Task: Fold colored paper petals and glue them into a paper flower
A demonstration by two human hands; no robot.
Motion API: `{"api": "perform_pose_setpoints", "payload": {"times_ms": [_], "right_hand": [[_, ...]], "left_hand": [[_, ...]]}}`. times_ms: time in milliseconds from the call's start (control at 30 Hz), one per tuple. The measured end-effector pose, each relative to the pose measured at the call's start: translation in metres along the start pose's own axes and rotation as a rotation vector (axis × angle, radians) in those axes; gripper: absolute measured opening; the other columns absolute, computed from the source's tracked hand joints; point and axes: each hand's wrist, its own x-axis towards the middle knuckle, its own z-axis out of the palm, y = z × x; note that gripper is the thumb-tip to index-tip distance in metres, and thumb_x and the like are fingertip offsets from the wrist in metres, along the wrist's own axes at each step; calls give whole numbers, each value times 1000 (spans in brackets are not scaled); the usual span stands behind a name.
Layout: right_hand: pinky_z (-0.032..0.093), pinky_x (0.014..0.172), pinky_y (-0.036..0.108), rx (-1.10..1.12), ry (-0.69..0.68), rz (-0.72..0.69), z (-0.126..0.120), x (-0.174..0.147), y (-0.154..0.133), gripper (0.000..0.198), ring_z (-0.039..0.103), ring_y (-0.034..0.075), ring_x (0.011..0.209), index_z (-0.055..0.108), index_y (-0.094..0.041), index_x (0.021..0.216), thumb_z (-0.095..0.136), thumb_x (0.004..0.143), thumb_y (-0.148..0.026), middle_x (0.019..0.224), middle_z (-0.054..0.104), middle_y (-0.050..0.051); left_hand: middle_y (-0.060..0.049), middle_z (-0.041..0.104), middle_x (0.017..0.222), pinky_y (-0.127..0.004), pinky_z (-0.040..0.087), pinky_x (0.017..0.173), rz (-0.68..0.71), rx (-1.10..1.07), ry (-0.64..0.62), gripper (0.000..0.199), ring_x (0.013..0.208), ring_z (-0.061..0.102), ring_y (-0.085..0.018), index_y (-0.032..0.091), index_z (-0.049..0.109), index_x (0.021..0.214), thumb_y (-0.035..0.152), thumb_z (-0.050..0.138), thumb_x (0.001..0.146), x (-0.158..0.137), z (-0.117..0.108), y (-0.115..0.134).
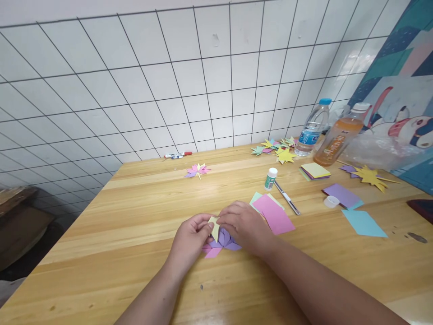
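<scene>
A small pale yellow folded paper [215,229] is pinched between the thumb and fingers of my left hand [196,232]. My right hand [245,225] meets it from the other side, its fingertips at the paper's upper right edge. Below both hands, purple folded paper pieces [223,239] and a pink folded piece [213,253] lie on the table, partly covered by my fingers. Beyond my right hand, a pink paper sheet [274,214] rests over pale green and yellow sheets.
On the wooden table [142,203] stand a glue stick [270,178], a water bottle [311,128] and an orange drink bottle [340,135]. A utility knife [287,197], a blue sheet [364,223], markers [178,155], a pink-purple paper leaf [197,170] and several paper leaves [284,155] lie around.
</scene>
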Motion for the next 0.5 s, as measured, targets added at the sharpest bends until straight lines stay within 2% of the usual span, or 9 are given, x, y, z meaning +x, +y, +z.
{"api": "perform_pose_setpoints", "payload": {"times_ms": [100, 200, 400, 433, 500], "right_hand": [[41, 78, 28, 76, 7, 83, 1, 1, -2, 15, 57, 15, 85, 66, -20, 84, 53, 84, -13, 88, 68, 2], [43, 71, 27, 168, 9, 254, 2, 1, -6, 15, 58, 15, 79, 62, -20, 88, 56, 79, -10, 83, 66, 1], [46, 68, 25, 445, 119, 463, 9, -1, -8, 54, 58, 11, 73, 47, -26, 119, 57, 70, -6, 98, 63, 1], [47, 67, 25, 477, 130, 504, 10, -1, -8, 53, 59, 11, 71, 48, -25, 118, 58, 69, -8, 98, 63, 1], [47, 63, 24, 519, 118, 573, 11, 0, -9, 38, 59, 11, 67, 58, -24, 105, 61, 69, -13, 90, 65, 0]], "left_hand": [[0, 60, 61, -21, 44, 43, 60, 11, -6, 44, 50, 54, -12, 15, 65, 94, 41, 71, 61, -1, 0, 1], [1, 59, 57, -21, 43, 44, 88, 13, -21, 41, 49, 54, -12, 15, 65, 93, 40, 71, 62, -2, 0, 1], [-3, 66, 66, -22, 44, 47, 158, -30, -48, 39, 50, 54, -12, 14, 66, 95, 38, 71, 64, -2, 1, 1], [-3, 66, 65, -22, 43, 46, 153, -39, -40, 41, 50, 54, -13, 14, 66, 95, 39, 71, 64, -2, 1, 1], [-3, 65, 63, -22, 43, 45, 133, -48, -22, 43, 49, 54, -13, 14, 66, 95, 40, 73, 62, -1, 1, 1]]}}
